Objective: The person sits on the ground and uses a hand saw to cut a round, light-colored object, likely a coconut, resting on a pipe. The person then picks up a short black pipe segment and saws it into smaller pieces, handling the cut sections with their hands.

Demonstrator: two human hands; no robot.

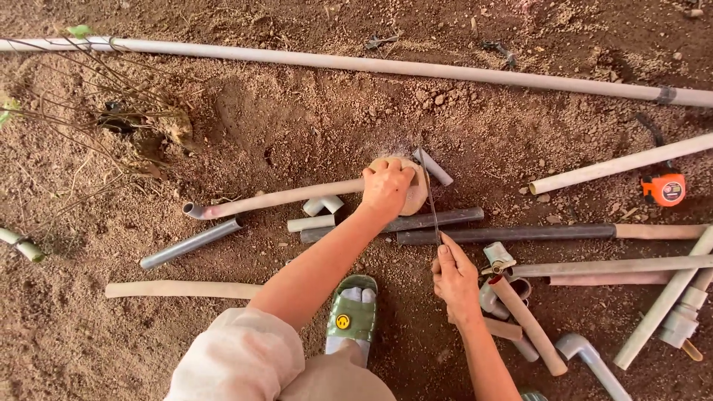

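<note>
My left hand (386,186) presses down on a long tan pipe (275,199) where it rests over a rounded stone (414,194). My right hand (454,281) grips a thin hacksaw blade (431,194), which runs up across the pipe just right of my left hand. A short grey offcut (432,166) lies past the blade, at the stone's far side. My foot in a green sandal (352,312) is planted on the dirt between my arms.
Bare reddish dirt lies all around. Several grey and tan pipes (512,234) and elbow fittings (579,347) are scattered to the right and left. A long white pipe (371,65) crosses the top. An orange tape measure (663,189) sits at right; dry twigs (111,119) at left.
</note>
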